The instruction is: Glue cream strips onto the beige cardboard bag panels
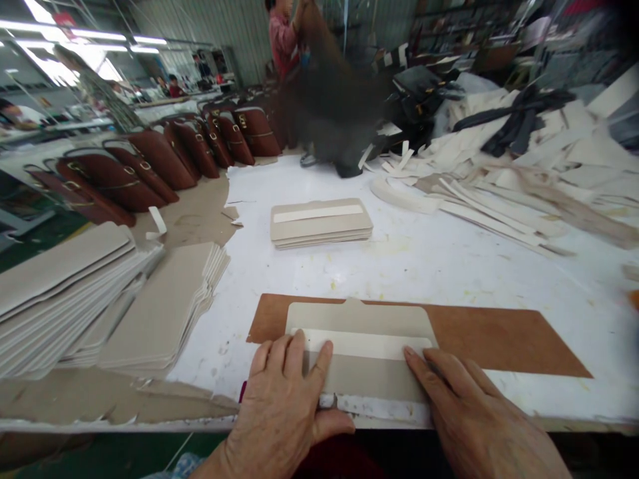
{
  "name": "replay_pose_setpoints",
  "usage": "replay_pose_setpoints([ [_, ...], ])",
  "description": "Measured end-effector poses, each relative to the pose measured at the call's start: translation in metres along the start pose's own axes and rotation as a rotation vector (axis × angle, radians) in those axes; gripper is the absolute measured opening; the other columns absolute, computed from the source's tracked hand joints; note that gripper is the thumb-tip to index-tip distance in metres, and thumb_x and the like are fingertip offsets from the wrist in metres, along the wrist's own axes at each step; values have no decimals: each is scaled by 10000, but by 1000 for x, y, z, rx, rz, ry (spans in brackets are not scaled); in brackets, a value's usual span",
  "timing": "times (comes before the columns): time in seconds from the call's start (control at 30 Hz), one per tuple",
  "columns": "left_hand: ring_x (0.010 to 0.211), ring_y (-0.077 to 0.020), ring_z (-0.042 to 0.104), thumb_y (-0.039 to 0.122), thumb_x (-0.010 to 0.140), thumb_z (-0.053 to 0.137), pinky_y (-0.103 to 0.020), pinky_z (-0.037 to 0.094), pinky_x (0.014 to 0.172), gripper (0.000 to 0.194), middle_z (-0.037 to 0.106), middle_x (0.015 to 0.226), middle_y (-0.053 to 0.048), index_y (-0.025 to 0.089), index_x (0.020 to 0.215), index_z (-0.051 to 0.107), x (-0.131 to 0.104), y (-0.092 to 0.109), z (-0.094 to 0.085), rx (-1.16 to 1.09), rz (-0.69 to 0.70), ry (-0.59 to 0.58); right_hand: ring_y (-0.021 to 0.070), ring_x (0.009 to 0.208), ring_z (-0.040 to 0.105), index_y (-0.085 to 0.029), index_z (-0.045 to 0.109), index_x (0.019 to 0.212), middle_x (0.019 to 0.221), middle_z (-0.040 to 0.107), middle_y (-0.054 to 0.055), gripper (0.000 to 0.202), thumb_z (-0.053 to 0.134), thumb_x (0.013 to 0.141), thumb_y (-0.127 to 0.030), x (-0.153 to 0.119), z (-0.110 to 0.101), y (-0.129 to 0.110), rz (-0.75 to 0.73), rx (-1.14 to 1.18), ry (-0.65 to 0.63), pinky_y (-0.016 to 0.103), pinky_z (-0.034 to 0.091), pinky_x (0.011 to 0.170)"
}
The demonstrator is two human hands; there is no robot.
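Resting flat, unclamped, left grip [280, 398] and right grip [472, 407] touch pale strip [367, 345] between them; uneven pressure might skew it.

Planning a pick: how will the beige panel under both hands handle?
Beige panel looks thin, so probably light. It lies flat with a crisp outline, so likely fairly stiff. Broad and low, it should slide, not roll.

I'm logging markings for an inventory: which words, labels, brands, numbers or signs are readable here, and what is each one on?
None can be read.
Beige panel, its white strip and the brown sheet: no lettering visible.
Brown bags: no legible brand.
Red hanging patch, upper left: too small and blurred to tell whether it bears writing.
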State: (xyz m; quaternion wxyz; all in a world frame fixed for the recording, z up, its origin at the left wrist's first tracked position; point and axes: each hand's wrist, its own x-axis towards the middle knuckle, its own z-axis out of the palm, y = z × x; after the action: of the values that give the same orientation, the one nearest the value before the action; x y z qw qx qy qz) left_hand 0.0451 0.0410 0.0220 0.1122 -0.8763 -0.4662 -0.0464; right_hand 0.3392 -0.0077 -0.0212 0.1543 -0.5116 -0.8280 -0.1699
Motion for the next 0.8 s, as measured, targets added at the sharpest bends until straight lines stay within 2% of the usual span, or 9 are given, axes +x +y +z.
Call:
replay_pose_setpoints([
  [0.1,1092,-434,754,878,667,892,-613,642,905,927,771,1313,-279,250,1345,818,-2,0,2,9,6,45,398,1213,682,-14,673,1412,1413,684,209,594,538,834,-4,-15,8,5,-135,-120,-132,466,730,899],
  [0.17,1095,-423,743,863,666,908,-599,642,906,916,768,1316,-270,242,1334,820,-3,0,3,12,8,61,418,1248,663,-10,664,1417,1445,667,215,575,526,858,-17,-19,10,6,-147,-126,-143,504,714,956],
  [0.27,1083,-410,718,846,668,924,-586,639,897,910,759,1319,-244,248,1345,810,-5,-1,6,2,-6,57,362,1184,683,-22,605,1478,1383,670,208,538,505,950,-41,-15,9,4,-50,-55,-64,474,698,943],
  [0.37,1105,-393,681,846,752,869,-574,623,916,886,727,1372,-212,285,1428,755,-9,-6,11,-16,9,40,285,1131,684,-92,615,1425,1304,676,158,384,441,1083,-103,-7,7,2,114,107,82,430,654,934],
  [0.47,1134,-394,642,810,809,854,-572,609,928,872,677,1429,-205,293,1493,695,-14,-13,18,-17,45,50,250,1155,664,-148,625,1382,1308,674,114,312,420,1148,-148,-4,7,1,186,212,137,418,598,969],
  [0.63,1139,-389,610,793,836,846,-553,609,914,879,631,1448,-207,275,1520,656,-19,-18,26,-19,81,91,269,1170,628,-129,638,1365,1307,668,104,317,422,1135,-114,0,5,0,182,192,77,429,548,997],
  [0.8,1121,-405,603,783,735,931,-579,612,891,928,629,1425,-210,261,1463,687,-18,-17,28,-49,53,149,276,1125,616,-85,660,1320,1256,680,115,323,413,1115,-58,7,0,-1,138,149,75,420,514,1007],
])
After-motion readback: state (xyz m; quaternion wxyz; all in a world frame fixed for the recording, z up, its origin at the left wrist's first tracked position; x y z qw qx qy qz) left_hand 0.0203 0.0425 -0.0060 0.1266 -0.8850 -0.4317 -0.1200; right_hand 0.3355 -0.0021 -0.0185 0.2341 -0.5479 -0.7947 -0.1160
